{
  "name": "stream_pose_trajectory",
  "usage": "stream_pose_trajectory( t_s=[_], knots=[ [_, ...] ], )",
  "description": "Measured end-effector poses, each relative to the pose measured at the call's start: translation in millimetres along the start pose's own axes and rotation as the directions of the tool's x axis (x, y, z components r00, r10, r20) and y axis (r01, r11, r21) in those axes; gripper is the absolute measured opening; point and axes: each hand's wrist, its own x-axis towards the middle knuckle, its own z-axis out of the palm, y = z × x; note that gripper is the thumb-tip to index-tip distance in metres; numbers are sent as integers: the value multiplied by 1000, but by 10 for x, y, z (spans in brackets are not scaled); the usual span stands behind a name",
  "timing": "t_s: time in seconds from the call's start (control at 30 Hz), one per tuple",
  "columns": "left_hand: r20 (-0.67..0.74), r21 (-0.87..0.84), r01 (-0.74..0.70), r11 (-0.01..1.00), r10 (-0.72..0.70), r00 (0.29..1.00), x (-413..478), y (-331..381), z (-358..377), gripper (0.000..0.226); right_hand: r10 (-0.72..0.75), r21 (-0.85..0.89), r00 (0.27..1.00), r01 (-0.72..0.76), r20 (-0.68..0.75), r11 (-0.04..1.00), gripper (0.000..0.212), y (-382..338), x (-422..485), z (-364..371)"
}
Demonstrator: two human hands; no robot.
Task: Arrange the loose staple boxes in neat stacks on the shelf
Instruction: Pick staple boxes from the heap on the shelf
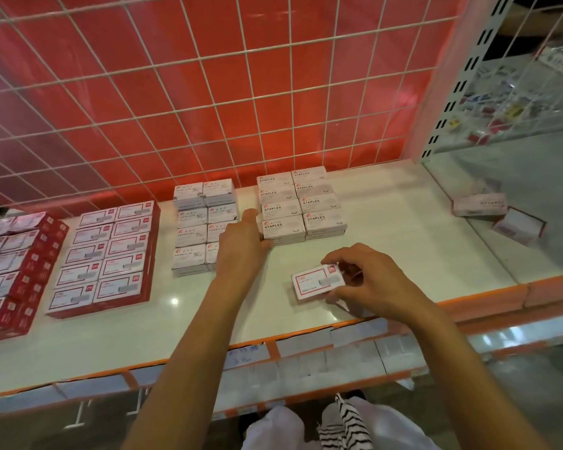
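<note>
Your right hand (368,280) pinched a red-bordered box (317,282) by its right end, thumb on the near edge and fingers curled over the far one. The box sat low at the front of the shelf (403,228); whether it rested there or hung just clear, I could not tell. Your left hand (244,241), at ten o'clock from the right one, held nothing. Its fingers lay straight and together against the left side of the STAPLES block (301,206), apparently squaring it.

That block stood at twelve o'clock from the held box and was already neat: two columns of four, more than one layer deep. Just beside your left hand, at nine o'clock of the block, the paper clip boxes (192,228) were stacked in the same way. Farther out at nine o'clock stood a block of red boxes (104,258), and another red block (10,271) at the view's left edge, both in tidy rows.

By my reckoning most of the work was done. What remained was the box you held, which had no stack yet, and two loose boxes (480,204) lying askew at two o'clock, well apart from everything, by the clear divider (468,254). I could not tell on which side of it they lay. The held box's face resembled the red blocks more than the STAPLES block, so it probably belonged with them.
</note>
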Motion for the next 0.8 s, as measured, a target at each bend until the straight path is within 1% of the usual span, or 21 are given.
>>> stream_pose_trajectory(
  t_s=[0.13, 0.2, 0.27, 0.33, 0.47, 0.57, 0.67, 0.8],
  knots=[
    [-6, -11, 0, 1000, 0, 1000, -58, 39, -19, 39, 12, 8, 1000, -12, -20, 1000, 49, -47, -3, 13],
    [-24, -4, 11, 1000, -11, 1000, -145, 74, -52, 45, 10, 11, 999, -9, -34, 1000, 49, -75, 9, 19],
    [-63, 11, -21, 1000, 22, 998, -259, 83, -96, 53, -11, 2, 998, 11, -57, 1000, 47, -111, 31, 28],
    [-75, 19, -69, 997, 70, 995, -382, 59, -142, 50, -40, -12, 996, 39, -76, 999, 45, -167, 55, 57],
    [-5, 4, -95, 995, 95, 995, -539, -89, -227, 34, -72, -6, 993, 72, -95, 997, 45, -321, 118, 176],
    [31, -61, -93, 994, 95, 995, -617, -244, -329, 34, -97, -5, 987, 97, -125, 995, 44, -453, 180, 290],
    [59, -105, -48, 993, 55, 997, -673, -416, -428, 37, -100, 14, 984, 103, -145, 995, 42, -595, 241, 416],
    [31, -132, -26, 991, 30, 999, -745, -678, -550, 38, -115, -15, 986, 114, -118, 993, 42, -807, 324, 614]
  ],
)
